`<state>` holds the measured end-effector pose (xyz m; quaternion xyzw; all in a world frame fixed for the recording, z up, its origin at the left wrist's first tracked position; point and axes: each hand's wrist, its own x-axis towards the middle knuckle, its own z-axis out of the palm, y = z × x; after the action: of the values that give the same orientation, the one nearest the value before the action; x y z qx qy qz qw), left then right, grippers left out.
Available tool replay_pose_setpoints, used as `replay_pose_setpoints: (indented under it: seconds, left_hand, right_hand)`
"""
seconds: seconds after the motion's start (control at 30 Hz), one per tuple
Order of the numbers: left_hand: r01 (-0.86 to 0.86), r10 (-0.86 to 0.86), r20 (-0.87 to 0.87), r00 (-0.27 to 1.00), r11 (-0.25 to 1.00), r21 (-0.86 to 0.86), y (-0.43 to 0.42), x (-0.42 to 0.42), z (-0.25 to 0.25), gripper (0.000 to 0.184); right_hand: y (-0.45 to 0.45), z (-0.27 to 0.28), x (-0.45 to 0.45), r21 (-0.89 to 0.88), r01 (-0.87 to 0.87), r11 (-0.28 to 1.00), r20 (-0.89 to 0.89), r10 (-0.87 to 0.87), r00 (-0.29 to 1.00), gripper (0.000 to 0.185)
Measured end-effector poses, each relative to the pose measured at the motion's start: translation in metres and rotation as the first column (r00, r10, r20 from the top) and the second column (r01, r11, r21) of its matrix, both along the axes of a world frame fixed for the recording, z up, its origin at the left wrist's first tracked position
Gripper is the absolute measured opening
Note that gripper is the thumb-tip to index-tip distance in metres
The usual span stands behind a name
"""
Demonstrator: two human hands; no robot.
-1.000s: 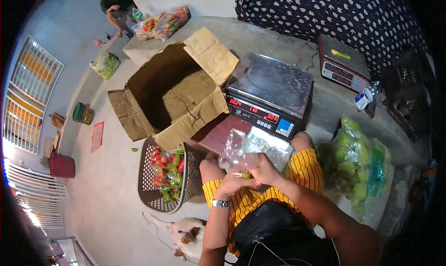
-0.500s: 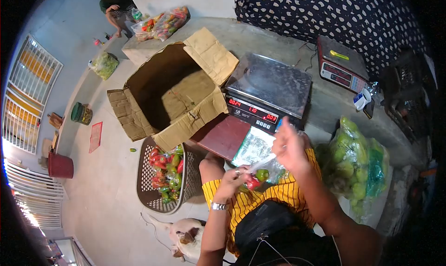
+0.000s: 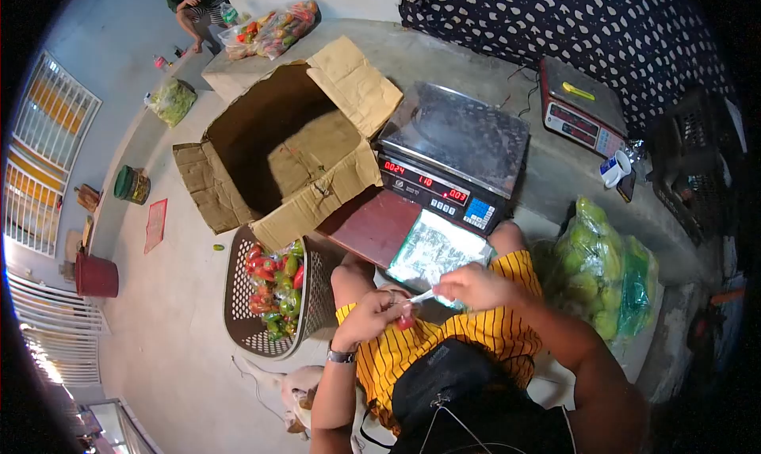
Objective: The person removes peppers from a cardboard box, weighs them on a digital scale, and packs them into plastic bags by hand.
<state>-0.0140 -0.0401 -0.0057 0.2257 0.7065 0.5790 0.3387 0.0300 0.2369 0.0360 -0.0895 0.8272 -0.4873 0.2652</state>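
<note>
My left hand (image 3: 374,318) is closed on the gathered neck of a clear plastic bag (image 3: 405,321) above my lap, with something red showing through the plastic. My right hand (image 3: 469,286) pinches the twisted white end of that bag, pulled out to the right. Just beyond my hands lies a stack of clear plastic bags (image 3: 436,252) on a dark red board (image 3: 371,228). Behind it is a scale (image 3: 452,149) with a lit red display. To the left, a basket (image 3: 315,295) holds bagged red and green peppers (image 3: 273,284).
An open cardboard box (image 3: 277,145) stands left of the scale. On the right are a bag of green produce (image 3: 590,264), a second scale (image 3: 583,109) and a cup (image 3: 614,169). A dog (image 3: 297,391) lies below the basket. A person (image 3: 194,6) sits at the back left.
My right hand dropped from its raised position and took the bag's end near my left hand. The red and green peppers in that bag are now mostly hidden. The whole view shifted slightly.
</note>
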Motion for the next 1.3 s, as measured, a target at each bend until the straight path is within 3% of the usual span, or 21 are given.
replay_pose_setpoints:
  seconds: [0.1, 0.17, 0.23, 0.33, 0.37, 0.43, 0.5, 0.57, 0.67, 0.7, 0.77, 0.87, 0.97, 1.0, 1.03, 1.1, 1.13, 1.2, 1.23, 1.27, 1.3]
  left_hand:
    - [-0.064, -0.018, -0.565, 0.825, 0.990, -0.126, 0.018, -0.001, 0.003, 0.021]
    - [-0.427, -0.015, -0.876, 0.483, 0.869, -0.250, 0.038, -0.012, 0.015, 0.021]
    - [-0.466, 0.303, -0.671, 0.677, 0.882, -0.071, 0.055, -0.017, 0.040, 0.013]
    - [-0.378, 0.342, 0.162, 0.926, 0.859, 0.345, 0.049, -0.021, 0.072, 0.005]
    - [-0.297, 0.226, 0.206, 0.952, 0.845, 0.445, 0.041, -0.022, 0.053, 0.006]
    - [-0.239, 0.187, 0.195, 0.963, 0.926, 0.292, 0.035, -0.023, 0.037, 0.010]
    - [-0.379, 0.312, -0.277, 0.909, 0.895, -0.235, 0.036, -0.026, 0.051, 0.014]
    - [-0.552, 0.457, -0.328, 0.826, 0.773, -0.313, 0.057, -0.016, 0.083, 0.012]
    - [-0.536, 0.532, -0.109, 0.840, 0.844, -0.005, 0.055, -0.011, 0.084, 0.011]
    - [-0.372, 0.364, -0.152, 0.919, 0.928, -0.026, 0.047, -0.013, 0.087, 0.011]
    - [-0.436, 0.393, -0.530, 0.752, 0.899, 0.048, 0.048, -0.015, 0.075, 0.010]
    - [-0.453, 0.055, -0.871, 0.489, 0.869, -0.199, 0.056, -0.017, 0.085, 0.012]
    - [-0.413, 0.370, -0.721, 0.586, 0.902, 0.127, 0.075, -0.007, 0.085, 0.009]
    - [-0.381, 0.413, -0.436, 0.800, 0.910, 0.163, 0.076, -0.004, 0.084, 0.009]
    - [-0.267, 0.315, -0.300, 0.900, 0.945, 0.191, 0.071, -0.005, 0.081, 0.008]
    - [-0.048, 0.059, -0.031, 0.998, 0.956, 0.290, 0.048, -0.017, 0.068, 0.007]
    - [-0.017, 0.063, -0.103, 0.993, 0.915, 0.404, 0.043, -0.024, 0.063, 0.007]
    - [-0.228, 0.228, -0.012, 0.974, 0.974, -0.010, 0.035, -0.032, 0.072, 0.007]
    - [-0.346, 0.343, -0.055, 0.938, 0.907, -0.239, 0.041, -0.032, 0.080, 0.008]
    - [-0.439, 0.301, -0.545, 0.782, 0.888, -0.139, 0.046, -0.031, 0.055, 0.009]
    - [-0.542, 0.345, -0.694, 0.632, 0.837, -0.077, 0.059, -0.024, 0.071, 0.009]
  right_hand:
    - [-0.017, -0.006, -0.003, -0.433, 0.402, 0.807, 0.339, -0.267, 0.902, 0.034]
    - [-0.044, 0.003, 0.005, -0.518, 0.517, 0.681, 0.506, -0.244, 0.828, 0.033]
    - [-0.067, 0.010, 0.024, -0.665, 0.601, 0.443, 0.655, -0.042, 0.755, 0.029]
    - [-0.067, -0.046, 0.042, -0.797, 0.573, 0.194, 0.603, 0.315, 0.733, 0.023]
    - [-0.060, -0.054, 0.044, -0.832, 0.494, 0.250, 0.537, 0.147, 0.831, 0.026]
    - [-0.035, -0.094, 0.035, -0.611, 0.695, 0.378, 0.668, -0.224, 0.709, 0.034]
    - [-0.011, -0.076, 0.010, -0.590, 0.642, 0.491, 0.525, -0.371, 0.766, 0.024]
    - [-0.044, -0.012, 0.004, -0.533, 0.733, 0.422, 0.448, -0.595, 0.668, 0.031]
    - [-0.059, -0.021, 0.036, -0.676, 0.492, 0.548, 0.435, -0.242, 0.867, 0.028]
    - [-0.062, -0.021, 0.041, -0.729, 0.450, 0.516, 0.453, -0.128, 0.882, 0.031]
    - [-0.057, -0.020, 0.045, -0.654, 0.501, 0.567, 0.457, -0.232, 0.859, 0.029]
    - [-0.070, 0.007, 0.046, -0.517, 0.645, 0.563, 0.248, -0.622, 0.742, 0.026]
    - [-0.107, 0.012, 0.056, -0.597, 0.642, 0.481, 0.106, -0.746, 0.657, 0.025]
    - [-0.112, -0.015, 0.069, -0.710, 0.581, 0.397, 0.247, -0.632, 0.734, 0.023]
    - [-0.109, -0.023, 0.069, -0.797, 0.550, 0.249, 0.440, -0.384, 0.812, 0.019]
    - [-0.089, -0.019, 0.058, -0.696, 0.625, 0.353, 0.409, -0.520, 0.749, 0.021]
    - [-0.065, -0.044, 0.050, -0.635, 0.678, 0.371, 0.484, -0.492, 0.723, 0.022]
    - [-0.034, -0.051, 0.032, -0.586, 0.708, 0.394, 0.501, -0.511, 0.699, 0.026]
    - [-0.027, -0.025, 0.026, -0.603, 0.689, 0.402, 0.438, -0.555, 0.707, 0.029]
    - [-0.050, 0.002, 0.028, -0.504, 0.685, 0.526, 0.273, -0.656, 0.704, 0.033]
    - [-0.067, 0.017, 0.037, -0.584, 0.664, 0.467, 0.450, -0.494, 0.743, 0.033]
